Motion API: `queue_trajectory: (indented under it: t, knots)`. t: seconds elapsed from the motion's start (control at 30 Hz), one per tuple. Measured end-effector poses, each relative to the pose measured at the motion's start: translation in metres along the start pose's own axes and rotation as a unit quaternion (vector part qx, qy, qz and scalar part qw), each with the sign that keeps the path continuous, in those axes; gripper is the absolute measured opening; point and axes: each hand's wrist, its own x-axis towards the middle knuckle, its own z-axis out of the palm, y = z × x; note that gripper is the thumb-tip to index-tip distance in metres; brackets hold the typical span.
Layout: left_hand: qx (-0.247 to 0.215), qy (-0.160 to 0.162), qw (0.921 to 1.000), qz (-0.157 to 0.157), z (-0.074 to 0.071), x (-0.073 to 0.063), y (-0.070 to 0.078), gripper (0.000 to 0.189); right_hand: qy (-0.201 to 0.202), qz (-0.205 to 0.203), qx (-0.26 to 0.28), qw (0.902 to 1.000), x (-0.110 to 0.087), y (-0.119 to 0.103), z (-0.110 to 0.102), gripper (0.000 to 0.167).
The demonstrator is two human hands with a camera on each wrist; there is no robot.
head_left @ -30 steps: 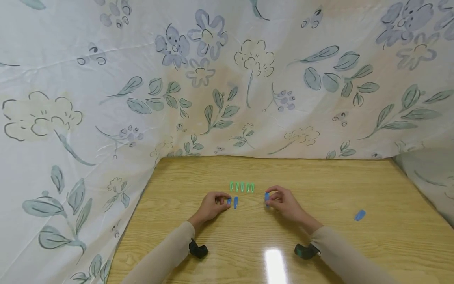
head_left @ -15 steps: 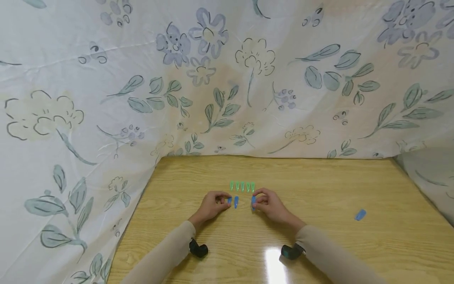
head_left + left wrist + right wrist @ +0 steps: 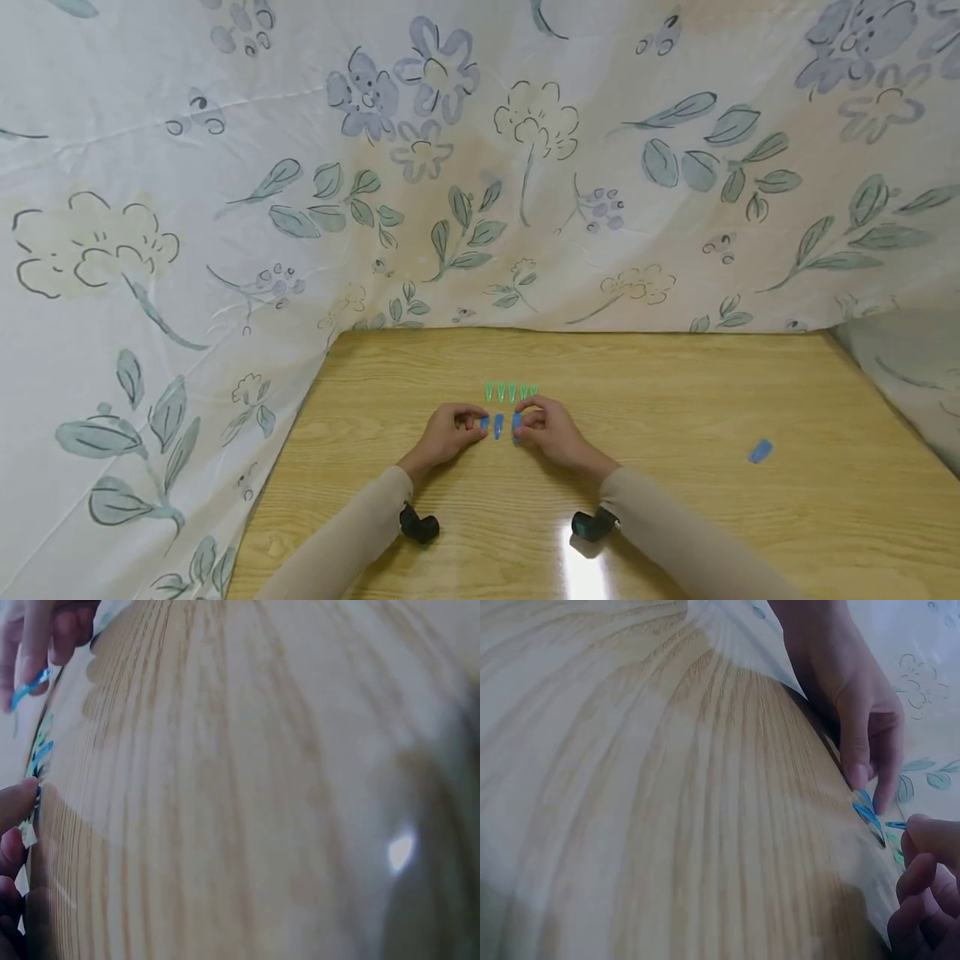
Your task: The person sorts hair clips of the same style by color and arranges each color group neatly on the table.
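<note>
My left hand point(image 3: 448, 433) holds a blue snap hair clip point(image 3: 484, 423) at the table between thumb and fingers. Just right of it lies a second blue clip point(image 3: 498, 427), untouched. A third blue clip point(image 3: 517, 427) is pinched by my right hand point(image 3: 551, 431), which in the left wrist view has the clip point(image 3: 30, 688) raised off the wood. Behind these, several green hair clips point(image 3: 501, 392) stand in a row, partly hidden at the right end by my right fingers. One more blue clip point(image 3: 761, 451) lies slanted, far to the right.
The wood-grain table point(image 3: 660, 392) ends at a floral cloth point(image 3: 480, 250) hanging behind and along the left. A bright light reflection point(image 3: 583, 567) shows near the front. Dark camera mounts point(image 3: 418, 527) sit at both wrists.
My right hand has moved left with its blue clip, from well right of the row to beside the middle blue clip. My left hand has stayed in place.
</note>
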Motion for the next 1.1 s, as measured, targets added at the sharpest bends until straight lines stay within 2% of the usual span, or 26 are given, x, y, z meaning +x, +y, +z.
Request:
queue_trajectory:
  t: [0.17, 0.33, 0.5, 0.73, 1.1]
  knots:
    - [-0.006, -0.002, 0.9999, 0.01, 0.0, 0.001, 0.002, 0.023, 0.024, 0.036, -0.041, 0.9982, 0.006, -0.002, 0.01, 0.028]
    - [-0.009, 0.003, 0.9999, 0.006, 0.001, 0.0, 0.003, 0.023, 0.06, 0.073, -0.102, 0.9903, 0.007, -0.003, 0.017, 0.026]
    - [-0.014, 0.006, 0.9999, 0.007, 0.001, -0.001, 0.002, 0.022, 0.073, 0.075, -0.133, 0.9857, 0.009, -0.003, 0.021, 0.024]
    - [-0.015, 0.004, 0.9999, -0.001, 0.001, -0.001, 0.001, 0.023, 0.071, 0.083, -0.16, 0.981, 0.011, -0.007, 0.022, 0.024]
    - [-0.016, 0.006, 0.9998, -0.003, 0.001, -0.002, 0.002, 0.023, 0.073, 0.09, -0.177, 0.9774, 0.013, -0.007, 0.022, 0.025]
